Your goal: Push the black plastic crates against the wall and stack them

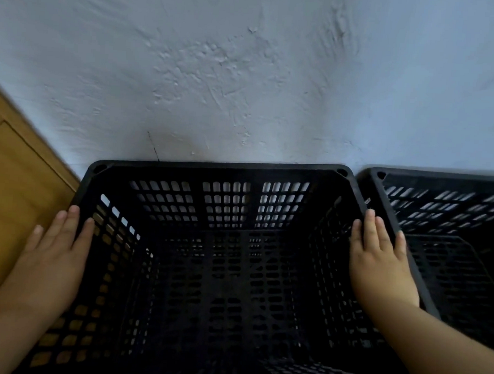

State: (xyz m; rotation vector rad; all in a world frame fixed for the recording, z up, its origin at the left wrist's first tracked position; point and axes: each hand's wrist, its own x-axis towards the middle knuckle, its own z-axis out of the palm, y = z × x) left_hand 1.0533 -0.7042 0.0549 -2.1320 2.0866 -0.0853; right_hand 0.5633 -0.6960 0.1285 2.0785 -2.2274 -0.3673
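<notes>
Looking straight down into a deep black plastic crate with perforated grid walls (221, 166), upright and open-topped, filling the frame from centre to 6 o'clock. Far rim lying close along the rough, pale blue-grey plastered wall (246, 72) at 12 o'clock; touching or only near, impossible to tell from this angle.

Just beside it at 3 o'clock, a second black perforated plastic crate (441, 174), likewise upright, far rim on the same line along the wall, cropped by the frame edge. Rounded far corners of the two crates almost meeting.

Left hand (50, 256) at 9 o'clock, laid flat against the outside of the first crate's left rim, fingers (72, 220) straight and close together, tips toward 12 o'clock, curled round nothing. Right hand (379, 265) at 3 o'clock, resting palm-down over the same crate's right rim, along the narrow line between the two crates, fingers (369, 224) straight and slightly spread, tips toward the wall, the outermost lying over the second crate's side. Nothing gripped or pinched by either hand. Bare forearms entering from 7 and 5 o'clock.

Yellow-brown wooden surface (11, 188) at 9 o'clock, meeting the wall on a diagonal and showing again through the holes of the crate's left wall. Pale wall visible through the slots of the far side. Dark smudge (173, 143) on the plaster just above the far rim, toward 11 o'clock.
</notes>
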